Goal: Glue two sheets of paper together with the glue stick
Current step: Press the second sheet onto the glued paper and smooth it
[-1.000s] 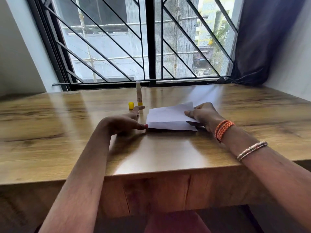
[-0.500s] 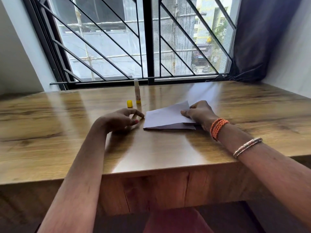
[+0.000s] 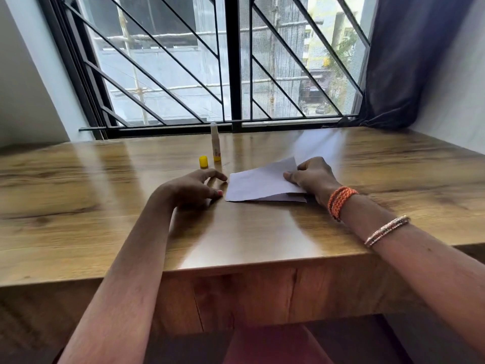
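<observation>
Wood-grain table (image 3: 105, 206) runs across the head view, glossy with window glare, its far edge against a barred window (image 3: 231, 61) with a dark curtain (image 3: 409, 61) at the far right.

White sheets of paper (image 3: 259, 185) lie on the table between the two hands, the upper sheet raised at its right side so that a lower layer shows beneath along the near right edge. The right hand (image 3: 313, 177) rests on the right end of the paper, fingers curled over the sheet's edge and thumb on top, pinching the upper sheet. The left hand (image 3: 191, 187) lies on the table just left of the paper, fingers loosely bent and holding nothing; whether its fingertips touch the paper's left edge is unclear.

Far of the left hand, the glue stick (image 3: 215, 143) stands upright and uncapped, a slim pale tube with a yellow base. Its yellow cap (image 3: 203, 162) stands just beside it on the left.

How many sheets are in the stack cannot be told, and the label on the tube is too small to read. An orange braided band (image 3: 339, 202) and a thin beaded bracelet (image 3: 387, 229) circle the right wrist.
</observation>
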